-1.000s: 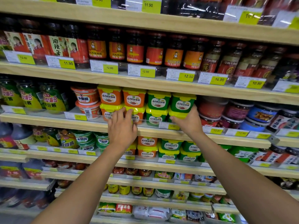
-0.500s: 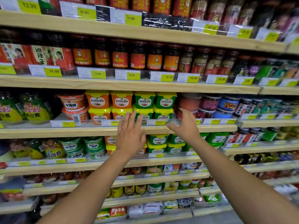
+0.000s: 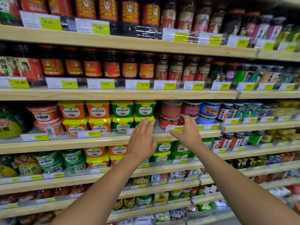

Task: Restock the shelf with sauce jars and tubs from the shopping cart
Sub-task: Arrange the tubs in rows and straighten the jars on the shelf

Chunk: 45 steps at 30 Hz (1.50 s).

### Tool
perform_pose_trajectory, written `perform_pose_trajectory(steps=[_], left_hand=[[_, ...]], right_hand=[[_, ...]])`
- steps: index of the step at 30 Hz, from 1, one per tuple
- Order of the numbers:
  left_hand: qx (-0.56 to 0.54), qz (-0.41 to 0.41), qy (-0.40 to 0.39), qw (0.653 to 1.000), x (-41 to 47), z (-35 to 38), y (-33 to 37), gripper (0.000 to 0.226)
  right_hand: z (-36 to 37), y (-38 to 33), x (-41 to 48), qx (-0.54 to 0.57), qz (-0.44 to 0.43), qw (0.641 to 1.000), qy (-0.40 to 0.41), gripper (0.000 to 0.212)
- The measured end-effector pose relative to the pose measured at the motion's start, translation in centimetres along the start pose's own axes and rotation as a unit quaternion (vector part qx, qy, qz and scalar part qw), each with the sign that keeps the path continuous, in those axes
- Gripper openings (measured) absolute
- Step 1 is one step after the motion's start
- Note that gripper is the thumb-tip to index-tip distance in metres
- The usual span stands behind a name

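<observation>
Stacked orange tubs point(image 3: 97, 109) and green tubs point(image 3: 122, 110) with yellow lids fill the middle wooden shelf point(image 3: 65, 142). To their right stand red-lidded jars point(image 3: 170, 109) and blue tubs point(image 3: 209, 109). My left hand point(image 3: 142, 140) is in front of the shelf edge below the green tubs, fingers spread, holding nothing. My right hand point(image 3: 186, 132) hovers by the clear price rail in front of the lower red jar point(image 3: 168, 121), fingers apart and empty. The shopping cart is out of view.
Dark chili sauce jars point(image 3: 112, 65) line the shelf above, with yellow price tags point(image 3: 142, 85) along its edge. More tubs point(image 3: 160, 151) and jars sit on the shelves below. Round orange tubs point(image 3: 44, 114) stand at the left of the middle shelf.
The view has shifted right along the shelf. Both hands have come away from the tubs they touched and moved right, now open in front of the shelf edge.
</observation>
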<state>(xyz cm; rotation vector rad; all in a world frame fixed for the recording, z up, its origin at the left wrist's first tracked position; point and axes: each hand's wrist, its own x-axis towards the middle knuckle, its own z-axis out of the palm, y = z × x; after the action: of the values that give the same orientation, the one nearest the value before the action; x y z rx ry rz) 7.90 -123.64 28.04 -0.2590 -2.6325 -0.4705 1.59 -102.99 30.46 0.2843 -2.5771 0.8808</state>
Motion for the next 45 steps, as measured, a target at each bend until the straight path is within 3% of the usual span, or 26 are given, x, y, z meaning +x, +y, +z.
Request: perform_pose_trajectory(steps=[7,16,24,30,35,38,41,45], left_hand=[[-0.178,-0.12,0.0,0.977,5.9,3.7,4.8,0.079],[-0.252,-0.211,0.034,0.944,11.4,7.2,6.4,0.089],[-0.212,-0.273,0.062,0.936,13.5,8.1,6.5,0.121],[-0.118,-0.307,0.021,0.944,14.2,8.1,6.8,0.132],[-0.09,-0.32,0.023,0.943,14.1,8.5,6.8,0.129],[-0.099,-0.32,0.029,0.942,14.0,8.4,6.3,0.128],[-0.129,-0.325,0.018,0.937,14.1,8.1,5.7,0.13],[-0.181,-0.321,0.024,0.929,14.1,7.8,5.6,0.129]], right_hand=[[-0.9,4.4,3.7,0.038,0.005,0.999,-0.008,0.097],[-2.0,9.9,8.2,0.136,0.065,0.988,0.033,0.084],[-0.7,11.1,9.9,0.176,0.073,0.982,0.008,0.08],[-0.3,11.3,10.3,0.199,0.081,0.977,0.015,0.086],[-0.1,11.4,10.6,0.205,0.088,0.975,0.01,0.088],[-0.5,11.0,9.6,0.182,0.087,0.978,0.059,0.077],[-0.5,10.1,7.7,0.184,0.031,0.976,0.113,0.051],[0.9,7.4,6.5,0.268,-0.005,0.964,-0.001,0.034]])
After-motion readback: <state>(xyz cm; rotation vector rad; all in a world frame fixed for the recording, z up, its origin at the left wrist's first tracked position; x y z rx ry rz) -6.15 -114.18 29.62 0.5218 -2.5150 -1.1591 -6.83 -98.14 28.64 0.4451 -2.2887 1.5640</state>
